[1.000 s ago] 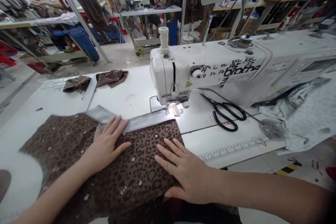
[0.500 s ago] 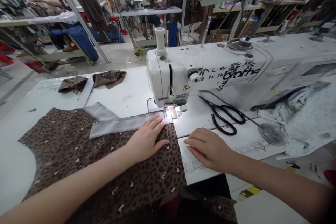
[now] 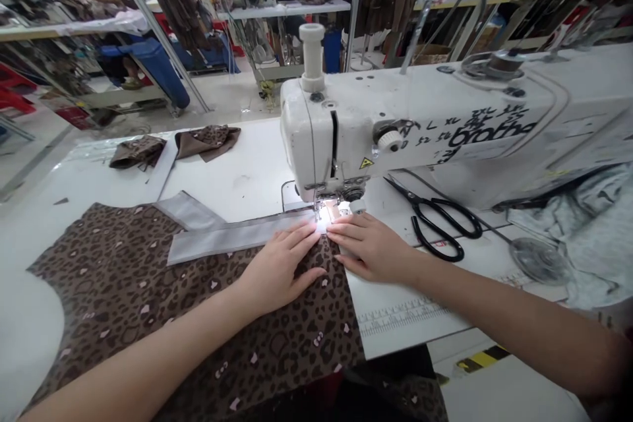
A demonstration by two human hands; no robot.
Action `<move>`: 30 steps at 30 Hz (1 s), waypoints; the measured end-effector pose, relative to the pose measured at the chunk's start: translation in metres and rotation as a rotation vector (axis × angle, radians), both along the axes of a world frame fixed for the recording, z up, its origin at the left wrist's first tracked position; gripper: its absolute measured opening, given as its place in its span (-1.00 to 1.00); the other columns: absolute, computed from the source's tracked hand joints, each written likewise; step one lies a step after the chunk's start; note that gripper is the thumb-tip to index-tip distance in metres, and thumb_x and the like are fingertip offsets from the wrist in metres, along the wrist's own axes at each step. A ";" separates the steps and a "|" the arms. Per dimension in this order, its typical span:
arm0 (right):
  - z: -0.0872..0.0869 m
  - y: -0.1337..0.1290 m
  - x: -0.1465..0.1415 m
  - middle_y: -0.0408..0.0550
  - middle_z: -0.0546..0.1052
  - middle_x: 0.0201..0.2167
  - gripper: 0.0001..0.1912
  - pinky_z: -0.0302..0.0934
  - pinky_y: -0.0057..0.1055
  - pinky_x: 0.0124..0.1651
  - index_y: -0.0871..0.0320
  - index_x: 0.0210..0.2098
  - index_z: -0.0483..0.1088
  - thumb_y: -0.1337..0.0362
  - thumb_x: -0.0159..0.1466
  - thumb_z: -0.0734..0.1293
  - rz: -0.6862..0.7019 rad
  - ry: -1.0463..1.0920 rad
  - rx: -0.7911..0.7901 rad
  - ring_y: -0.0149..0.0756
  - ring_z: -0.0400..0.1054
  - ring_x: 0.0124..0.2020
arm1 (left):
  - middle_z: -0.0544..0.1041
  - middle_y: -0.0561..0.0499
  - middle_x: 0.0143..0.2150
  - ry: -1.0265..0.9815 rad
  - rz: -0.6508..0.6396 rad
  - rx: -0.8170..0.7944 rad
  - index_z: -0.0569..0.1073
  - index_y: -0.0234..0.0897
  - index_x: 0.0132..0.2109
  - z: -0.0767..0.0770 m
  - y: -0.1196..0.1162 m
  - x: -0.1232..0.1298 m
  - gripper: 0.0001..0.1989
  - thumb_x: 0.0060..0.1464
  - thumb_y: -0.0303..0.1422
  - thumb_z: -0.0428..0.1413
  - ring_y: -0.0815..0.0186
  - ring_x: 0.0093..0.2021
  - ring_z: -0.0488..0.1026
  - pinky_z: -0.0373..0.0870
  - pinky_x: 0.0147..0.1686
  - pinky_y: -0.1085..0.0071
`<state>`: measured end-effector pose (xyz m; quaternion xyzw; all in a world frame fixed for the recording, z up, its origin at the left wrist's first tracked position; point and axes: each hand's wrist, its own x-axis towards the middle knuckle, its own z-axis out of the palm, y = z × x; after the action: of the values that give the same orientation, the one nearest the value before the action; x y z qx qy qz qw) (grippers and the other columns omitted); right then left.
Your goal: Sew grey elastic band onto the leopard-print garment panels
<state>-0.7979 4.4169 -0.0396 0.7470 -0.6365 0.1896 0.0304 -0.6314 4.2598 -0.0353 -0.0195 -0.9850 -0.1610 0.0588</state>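
Currently resting L hand palm down, w/ fingers out straight, on brown leopard-print fabric panel & long pale-grey flat strip; apparently grasping nothing w/ it. Touching panel's R edge w/ R hand, w/ fingers held together; can't tell if pinching cloth or just lying on it, what w/ underside hidden. Note both sets of fingertips right beside small metal presser foot of white sewing machine.

See panel spread on smooth white tabletop, L of & in front of machine, w/ strip along far side & reaching foot; can't make out exact overlap there b/c of glare.

Risks, as judged: could nick a fingertip on needle by starting machine w/ hands this close. Could skew strip vs. panel thru uneven L/R pressure. Could trap a pucker under foot, from slack left in panel nr L hand. Could also knock black-handled metal scissors, just beyond R hand, by swinging R arm outward.
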 end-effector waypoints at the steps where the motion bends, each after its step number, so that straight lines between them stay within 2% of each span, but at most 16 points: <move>1: -0.001 0.002 0.001 0.06 0.40 -0.01 -0.65 0.11 -0.16 0.03 0.28 -0.01 0.32 0.25 0.28 0.16 -0.005 -0.011 -0.008 -0.13 0.16 0.03 | 0.21 -0.13 0.21 -0.001 -0.002 0.002 0.18 -0.29 0.18 -0.001 -0.001 0.000 -0.48 0.14 -0.14 -0.05 0.12 0.22 0.09 0.16 0.14 0.12; 8: -0.001 0.003 0.001 0.08 0.38 0.03 -0.56 0.09 -0.11 0.05 0.30 0.05 0.28 0.18 0.26 0.19 -0.050 -0.013 0.042 -0.07 0.16 0.05 | 0.20 -0.14 0.22 -0.031 0.007 -0.003 0.18 -0.30 0.18 0.000 -0.006 -0.004 -0.47 0.13 -0.14 -0.05 0.11 0.22 0.10 0.14 0.15 0.12; 16: 0.001 -0.007 0.002 0.20 0.33 0.05 -0.39 0.12 -0.03 0.01 0.34 0.19 0.09 0.08 0.27 0.17 -0.147 0.050 0.155 0.02 0.16 0.04 | 0.18 -0.14 0.23 -0.008 0.000 -0.010 0.16 -0.33 0.21 -0.002 -0.021 -0.017 -0.46 0.14 -0.15 -0.06 0.11 0.24 0.07 0.10 0.17 0.12; 20: 0.003 -0.004 -0.001 0.16 0.37 0.01 -0.44 0.12 -0.05 0.02 0.30 0.18 0.11 0.12 0.27 0.17 -0.154 0.057 0.119 0.00 0.16 0.05 | 0.20 -0.16 0.22 0.019 -0.005 -0.032 0.18 -0.37 0.19 -0.003 -0.025 -0.022 -0.46 0.14 -0.16 -0.06 0.13 0.24 0.07 0.12 0.18 0.15; 22: 0.010 0.008 -0.006 0.13 0.40 -0.04 -0.55 0.14 -0.09 0.03 0.26 0.10 0.20 0.17 0.28 0.17 -0.173 0.051 0.053 -0.05 0.20 0.02 | 0.22 -0.16 0.21 0.016 0.000 -0.040 0.21 -0.39 0.17 -0.003 -0.026 -0.023 -0.47 0.14 -0.16 -0.07 0.14 0.24 0.06 0.12 0.18 0.16; 24: 0.021 0.029 -0.014 0.11 0.42 -0.09 -0.66 0.19 -0.16 -0.01 0.22 0.01 0.27 0.21 0.29 0.16 -0.267 0.027 -0.018 -0.10 0.26 -0.04 | 0.22 -0.15 0.21 0.006 0.007 -0.045 0.22 -0.40 0.17 -0.003 -0.025 -0.024 -0.47 0.15 -0.15 -0.08 0.15 0.25 0.06 0.11 0.19 0.17; 27: 0.032 0.071 -0.034 0.10 0.43 -0.16 -0.74 0.27 -0.23 -0.12 0.19 -0.08 0.29 0.22 0.29 0.16 -0.531 0.014 -0.064 -0.12 0.32 -0.12 | 0.23 -0.13 0.21 0.014 0.011 -0.033 0.23 -0.39 0.16 -0.003 -0.024 -0.024 -0.47 0.14 -0.15 -0.07 0.16 0.24 0.07 0.09 0.20 0.18; 30: 0.028 0.113 -0.056 0.13 0.42 -0.25 -0.71 0.30 -0.20 -0.30 0.17 -0.13 0.26 0.12 0.24 0.20 -0.749 0.085 -0.013 -0.03 0.35 -0.20 | 0.24 -0.13 0.20 0.023 -0.001 0.003 0.24 -0.38 0.16 -0.001 -0.024 -0.022 -0.48 0.13 -0.16 -0.05 0.16 0.25 0.06 0.09 0.20 0.18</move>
<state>-0.8536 4.5300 -0.0118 0.4693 -0.8626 0.1385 0.1287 -0.6537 4.2363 -0.0363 -0.0216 -0.9840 -0.1624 0.0700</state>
